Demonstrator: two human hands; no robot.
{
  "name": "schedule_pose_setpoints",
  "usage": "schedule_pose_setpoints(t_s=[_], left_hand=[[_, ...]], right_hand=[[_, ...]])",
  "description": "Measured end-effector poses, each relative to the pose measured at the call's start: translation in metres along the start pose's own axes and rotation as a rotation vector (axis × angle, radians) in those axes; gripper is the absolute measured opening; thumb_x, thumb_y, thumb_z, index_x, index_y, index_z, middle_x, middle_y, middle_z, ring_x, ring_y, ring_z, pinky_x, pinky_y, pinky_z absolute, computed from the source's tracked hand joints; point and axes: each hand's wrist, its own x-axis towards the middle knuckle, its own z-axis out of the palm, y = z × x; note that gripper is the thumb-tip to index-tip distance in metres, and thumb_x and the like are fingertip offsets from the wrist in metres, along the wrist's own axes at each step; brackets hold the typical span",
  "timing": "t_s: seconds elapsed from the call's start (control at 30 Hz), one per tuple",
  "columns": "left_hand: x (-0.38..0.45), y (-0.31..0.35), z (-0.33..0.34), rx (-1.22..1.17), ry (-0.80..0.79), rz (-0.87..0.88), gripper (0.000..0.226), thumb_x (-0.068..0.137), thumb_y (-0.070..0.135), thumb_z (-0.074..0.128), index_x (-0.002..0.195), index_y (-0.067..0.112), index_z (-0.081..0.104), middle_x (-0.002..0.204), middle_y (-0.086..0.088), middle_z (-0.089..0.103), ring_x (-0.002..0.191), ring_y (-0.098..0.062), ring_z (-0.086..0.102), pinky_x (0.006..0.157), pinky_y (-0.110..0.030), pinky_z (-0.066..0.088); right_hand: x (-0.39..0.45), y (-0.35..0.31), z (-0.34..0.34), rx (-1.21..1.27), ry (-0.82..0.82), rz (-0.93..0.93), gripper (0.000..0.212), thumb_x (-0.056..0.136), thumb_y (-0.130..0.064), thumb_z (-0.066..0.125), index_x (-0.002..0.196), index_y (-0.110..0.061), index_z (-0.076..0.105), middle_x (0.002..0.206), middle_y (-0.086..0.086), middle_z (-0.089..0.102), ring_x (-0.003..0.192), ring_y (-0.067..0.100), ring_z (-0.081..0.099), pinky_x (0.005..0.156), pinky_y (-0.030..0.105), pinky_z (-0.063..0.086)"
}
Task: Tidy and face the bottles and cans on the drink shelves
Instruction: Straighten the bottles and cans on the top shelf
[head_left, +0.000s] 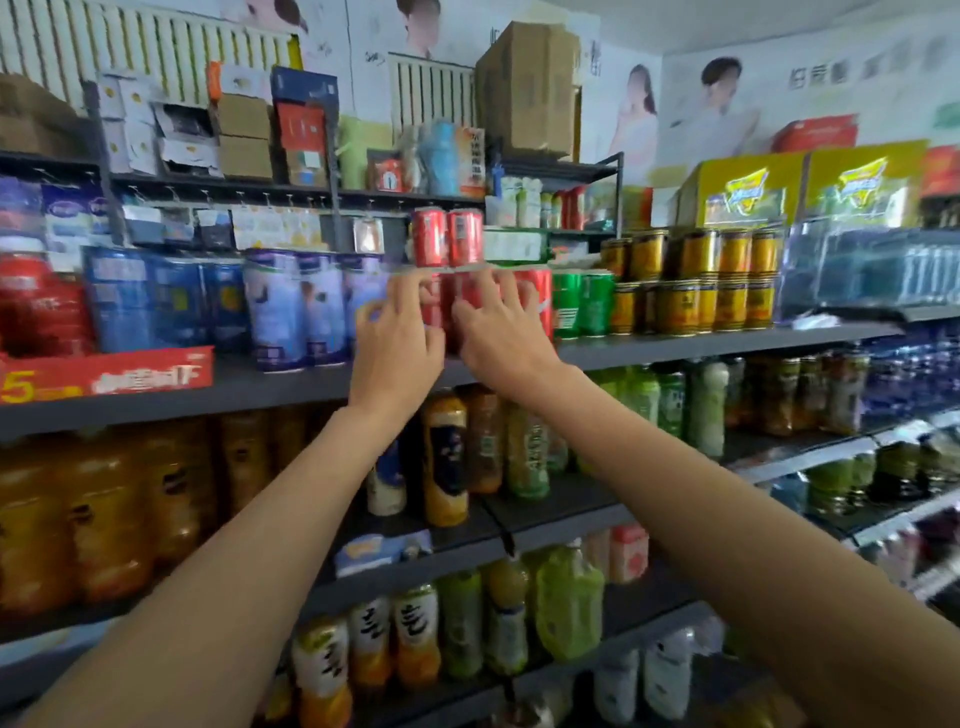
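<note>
Both hands on red cans (537, 299), lower row, upper shelf (675, 345). Left hand (392, 345) fingers curled on can front; right hand (501, 332) spread over next cans. Risk: two stacked cans (448, 236) rest on top; pushing lower row may topple them. Green cans (582, 304) just beside could shift too.

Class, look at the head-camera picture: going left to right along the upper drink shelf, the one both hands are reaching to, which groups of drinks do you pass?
Red jars → blue cans → pale purple cans → red cans, where the left hand and right hand are → green cans → yellow cans → wrapped water bottles.
</note>
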Motion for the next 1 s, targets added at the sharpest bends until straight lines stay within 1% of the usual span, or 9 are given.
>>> schedule_pose_setpoints(t_s=[0.07,0.13,0.23,0.37,0.5,0.63,0.77,0.9,1.0], left_hand=[[-0.006,0.038,0.047,-0.037,0.041,-0.047,0.037,0.078,0.000,0.048,0.115,0.002,0.048,0.106,-0.013,0.058,0.098,-0.031,0.056,0.094,-0.040,0.032],[-0.013,0.079,0.096,-0.074,0.033,-0.057,0.037,0.075,0.005,0.044,0.112,0.003,0.050,0.104,-0.013,0.058,0.095,-0.031,0.057,0.090,-0.041,0.034],[-0.031,0.135,0.156,-0.047,-0.105,0.006,0.042,0.072,0.005,0.047,0.114,0.002,0.051,0.103,-0.013,0.058,0.093,-0.031,0.057,0.087,-0.041,0.033],[-0.048,0.180,0.212,0.034,-0.263,0.082,0.042,0.079,0.006,0.052,0.120,0.005,0.049,0.109,-0.013,0.055,0.103,-0.032,0.052,0.090,-0.040,0.030],[-0.059,0.209,0.254,0.050,-0.381,0.058,0.041,0.083,0.007,0.052,0.123,0.005,0.046,0.115,-0.013,0.053,0.111,-0.031,0.049,0.096,-0.040,0.028],[-0.071,0.211,0.297,0.056,-0.440,0.037,0.039,0.084,0.008,0.049,0.124,0.008,0.045,0.118,-0.008,0.051,0.111,-0.026,0.049,0.097,-0.036,0.026],[-0.075,0.207,0.342,-0.005,-0.437,-0.054,0.037,0.086,0.006,0.047,0.124,0.007,0.044,0.117,-0.008,0.050,0.103,-0.024,0.051,0.096,-0.035,0.028],[-0.068,0.209,0.381,-0.038,-0.456,-0.136,0.039,0.088,0.006,0.046,0.126,0.007,0.042,0.120,-0.008,0.050,0.100,-0.027,0.054,0.094,-0.035,0.034],[-0.065,0.215,0.405,-0.026,-0.495,-0.127,0.038,0.088,0.006,0.047,0.126,0.008,0.041,0.120,-0.008,0.051,0.098,-0.028,0.056,0.095,-0.037,0.036]], right_hand=[[-0.031,0.053,0.006,0.005,-0.020,-0.034,0.040,0.082,-0.010,0.052,0.121,-0.006,0.055,0.136,0.019,0.040,0.128,0.038,0.031,0.105,0.053,0.020],[-0.063,0.114,0.011,0.028,-0.027,0.003,0.038,0.080,-0.008,0.055,0.117,-0.003,0.057,0.134,0.022,0.043,0.126,0.041,0.035,0.104,0.055,0.024],[-0.109,0.199,0.017,-0.015,-0.175,0.065,0.036,0.083,-0.009,0.050,0.118,-0.002,0.054,0.135,0.022,0.041,0.125,0.039,0.034,0.102,0.052,0.029],[-0.155,0.275,0.035,-0.038,-0.366,0.179,0.046,0.090,-0.014,0.045,0.135,-0.006,0.035,0.138,0.020,0.032,0.128,0.038,0.029,0.101,0.050,0.028],[-0.192,0.307,0.062,0.041,-0.532,0.212,0.051,0.089,-0.016,0.048,0.137,-0.009,0.031,0.137,0.016,0.033,0.127,0.036,0.031,0.099,0.048,0.031],[-0.212,0.337,0.098,0.089,-0.647,0.241,0.037,0.089,-0.019,0.049,0.124,-0.007,0.043,0.129,0.015,0.039,0.123,0.035,0.032,0.098,0.049,0.031],[-0.214,0.367,0.129,0.141,-0.682,0.269,0.032,0.089,-0.016,0.049,0.120,-0.006,0.051,0.128,0.014,0.041,0.123,0.034,0.031,0.099,0.048,0.031],[-0.204,0.397,0.152,0.231,-0.637,0.312,0.030,0.090,-0.017,0.049,0.118,-0.007,0.053,0.125,0.013,0.045,0.120,0.032,0.035,0.095,0.045,0.034],[-0.205,0.413,0.167,0.269,-0.655,0.300,0.030,0.090,-0.017,0.048,0.119,-0.008,0.053,0.125,0.013,0.045,0.119,0.033,0.036,0.095,0.046,0.036]])
